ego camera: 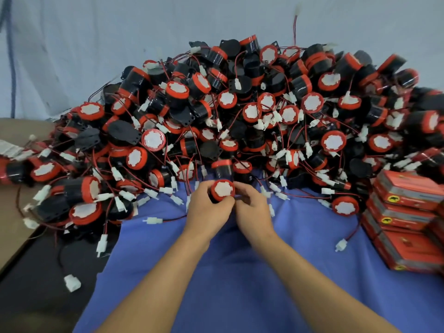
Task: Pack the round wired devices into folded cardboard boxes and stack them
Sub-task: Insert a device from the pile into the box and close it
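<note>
Left hand (207, 209), right hand (252, 211) curled around device (222, 190)

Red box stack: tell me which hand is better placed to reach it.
Right, probably. The red box stack lies on the side of the right hand; the left hand grips the device and could hold it alone.

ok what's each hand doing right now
left hand: grips a device
right hand: fingers curled, pinching the same device at its right edge
</note>
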`<state>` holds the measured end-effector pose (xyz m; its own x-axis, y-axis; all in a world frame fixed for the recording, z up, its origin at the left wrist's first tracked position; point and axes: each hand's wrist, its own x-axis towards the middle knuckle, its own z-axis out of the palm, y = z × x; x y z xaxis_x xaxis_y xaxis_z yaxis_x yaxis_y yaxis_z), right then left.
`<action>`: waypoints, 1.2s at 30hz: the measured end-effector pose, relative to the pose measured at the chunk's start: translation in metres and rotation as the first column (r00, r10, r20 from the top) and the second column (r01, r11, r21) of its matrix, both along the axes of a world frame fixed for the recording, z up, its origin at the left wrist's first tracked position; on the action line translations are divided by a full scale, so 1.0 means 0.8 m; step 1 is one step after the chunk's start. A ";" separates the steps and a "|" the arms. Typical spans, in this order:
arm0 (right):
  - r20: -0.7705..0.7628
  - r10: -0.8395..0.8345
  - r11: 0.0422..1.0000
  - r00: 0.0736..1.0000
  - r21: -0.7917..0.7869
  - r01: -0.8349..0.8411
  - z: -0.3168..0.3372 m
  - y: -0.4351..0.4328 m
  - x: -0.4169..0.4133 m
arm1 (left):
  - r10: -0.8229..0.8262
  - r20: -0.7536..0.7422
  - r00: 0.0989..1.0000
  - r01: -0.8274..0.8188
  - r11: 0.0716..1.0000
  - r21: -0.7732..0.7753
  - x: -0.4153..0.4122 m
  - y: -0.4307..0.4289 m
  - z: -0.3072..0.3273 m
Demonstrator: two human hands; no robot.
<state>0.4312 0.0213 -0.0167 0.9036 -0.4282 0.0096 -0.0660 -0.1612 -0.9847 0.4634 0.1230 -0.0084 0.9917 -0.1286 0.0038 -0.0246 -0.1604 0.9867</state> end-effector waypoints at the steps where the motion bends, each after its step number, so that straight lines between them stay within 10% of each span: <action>1: -0.007 0.001 0.999 1.000 0.033 -0.001 0.005 0.001 -0.018 | -0.002 0.019 1.000 0.002 1.000 -0.002 -0.013 0.005 0.003; 12: 0.027 0.191 0.940 0.981 0.283 -0.191 0.087 0.020 -0.210 | -0.090 0.451 0.888 -0.008 0.978 0.210 -0.164 0.065 0.074; 21: 0.066 0.171 0.925 0.983 0.332 -0.183 0.145 0.010 -0.288 | -0.563 0.322 0.761 0.527 0.826 0.197 -0.257 0.130 0.132; 36: -0.080 -0.022 0.952 0.997 -0.306 -0.004 0.108 0.021 -0.368 | -0.758 0.150 0.634 0.566 0.588 0.577 -0.298 0.148 0.098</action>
